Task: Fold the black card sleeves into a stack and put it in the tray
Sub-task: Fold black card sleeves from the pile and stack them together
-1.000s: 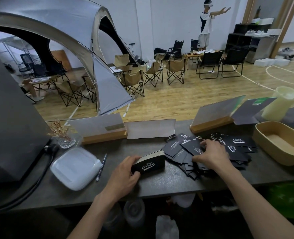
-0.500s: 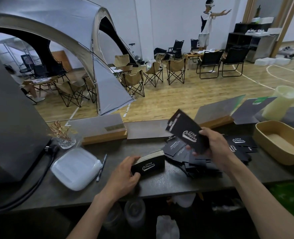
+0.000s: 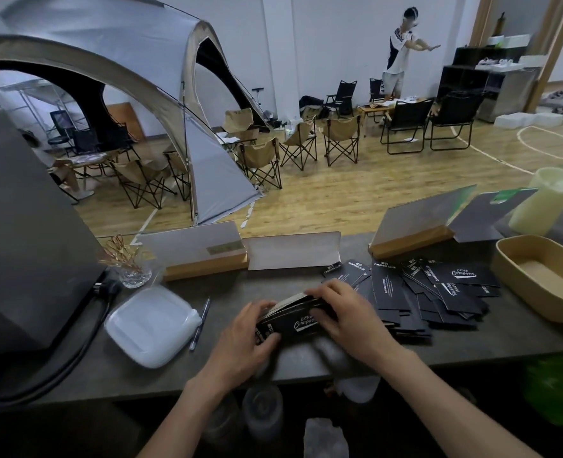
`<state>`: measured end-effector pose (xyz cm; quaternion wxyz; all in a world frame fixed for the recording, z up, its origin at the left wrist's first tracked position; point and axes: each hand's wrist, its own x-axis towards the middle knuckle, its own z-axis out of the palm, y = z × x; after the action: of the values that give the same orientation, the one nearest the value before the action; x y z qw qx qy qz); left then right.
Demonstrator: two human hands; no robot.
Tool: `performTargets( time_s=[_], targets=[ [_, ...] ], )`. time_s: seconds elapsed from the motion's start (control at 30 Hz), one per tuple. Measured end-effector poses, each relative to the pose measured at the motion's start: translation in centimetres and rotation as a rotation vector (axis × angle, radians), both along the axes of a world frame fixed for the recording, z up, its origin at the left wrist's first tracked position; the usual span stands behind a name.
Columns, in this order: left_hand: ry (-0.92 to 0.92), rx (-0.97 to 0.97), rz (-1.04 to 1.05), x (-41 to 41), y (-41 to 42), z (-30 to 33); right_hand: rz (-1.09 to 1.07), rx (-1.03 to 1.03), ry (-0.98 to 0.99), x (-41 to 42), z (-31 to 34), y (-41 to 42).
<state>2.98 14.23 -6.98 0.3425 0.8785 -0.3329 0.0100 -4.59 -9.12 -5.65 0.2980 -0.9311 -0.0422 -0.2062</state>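
A stack of folded black card sleeves [image 3: 295,320] with white lettering rests on the dark counter [image 3: 339,361] at centre. My left hand [image 3: 245,342] grips its left end. My right hand [image 3: 346,314] presses on its top and right side. Just to the right lies a loose pile of flat black card sleeves [image 3: 428,292], spread over the counter. The tan tray [image 3: 508,276] stands at the right edge, with nothing inside it.
A white plastic lid [image 3: 151,325] and a pen [image 3: 200,322] lie to the left of my hands. Wooden sign holders [image 3: 204,267] line the counter's far edge. A large grey machine [image 3: 25,242] stands at left, a pale cup [image 3: 544,201] behind the tray.
My right hand lifted one sleeve from the loose pile, carried it left and brought it down onto the stack that my left hand holds.
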Motion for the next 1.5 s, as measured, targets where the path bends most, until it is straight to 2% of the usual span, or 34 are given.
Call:
performTargets(
  time_s=[0.1,0.2,0.27,0.33,0.47,0.53,0.57,0.63,0.7,0.77,0.97,1.07,1.13,1.2,1.27,1.33,1.43,1.5],
  targets=[
    [-0.009,0.007,0.009,-0.1,-0.1,-0.2,-0.124,0.112,0.039,-0.3,-0.5,2.3],
    [-0.005,0.006,0.016,-0.4,-0.7,-0.2,-0.038,0.2,0.245,-0.4,-0.9,5.3],
    [-0.003,-0.011,0.054,-0.6,-0.8,-0.3,0.005,0.25,0.245,-0.3,-0.7,6.1],
    [-0.009,-0.012,0.078,-0.5,-0.6,-0.4,-0.041,0.33,0.228,-0.1,-0.3,5.5],
    [0.016,0.06,0.081,-0.4,-0.3,-0.6,-0.024,0.258,0.209,-0.1,0.3,3.0],
    [0.036,0.068,0.085,-0.4,-0.3,-0.4,-0.202,0.23,0.108,0.2,1.4,1.0],
    [0.039,0.062,0.084,-0.4,-0.3,-0.3,-0.342,0.152,0.076,0.3,2.0,-0.4],
    [0.043,0.055,0.083,-0.5,-0.2,-0.3,-0.632,-0.111,0.214,0.5,2.8,-3.4],
    [0.047,0.052,0.086,-0.4,-0.2,-0.4,-0.797,-0.273,0.488,0.2,2.7,-5.4],
    [0.049,0.049,0.09,-0.3,-0.2,-0.5,-0.805,-0.24,0.577,0.1,2.0,-6.2],
    [0.026,0.085,0.056,-0.3,-0.1,0.2,-0.824,-0.09,0.47,-0.7,3.5,-7.5],
    [0.034,0.07,0.035,-0.5,0.0,0.3,-0.723,-0.009,0.172,-1.5,4.7,-6.4],
    [0.032,0.065,0.019,-0.4,0.2,0.2,-0.447,0.192,0.028,-1.9,5.3,-5.1],
    [0.047,0.072,-0.002,-0.4,0.4,0.2,-0.129,0.324,0.081,-2.1,5.3,-3.9],
    [0.052,0.081,-0.018,-0.4,0.5,0.5,0.033,0.294,0.207,-1.8,4.3,-2.8],
    [0.045,0.083,-0.013,-0.6,0.5,0.6,0.058,0.168,0.284,-1.1,2.4,-1.6],
    [0.012,0.065,0.024,-0.7,0.2,0.4,-0.005,-0.057,0.24,0.0,0.0,0.6],
    [0.003,0.054,0.042,-0.6,0.2,0.2,-0.067,-0.032,0.202,0.2,-0.2,1.2]
  ],
)
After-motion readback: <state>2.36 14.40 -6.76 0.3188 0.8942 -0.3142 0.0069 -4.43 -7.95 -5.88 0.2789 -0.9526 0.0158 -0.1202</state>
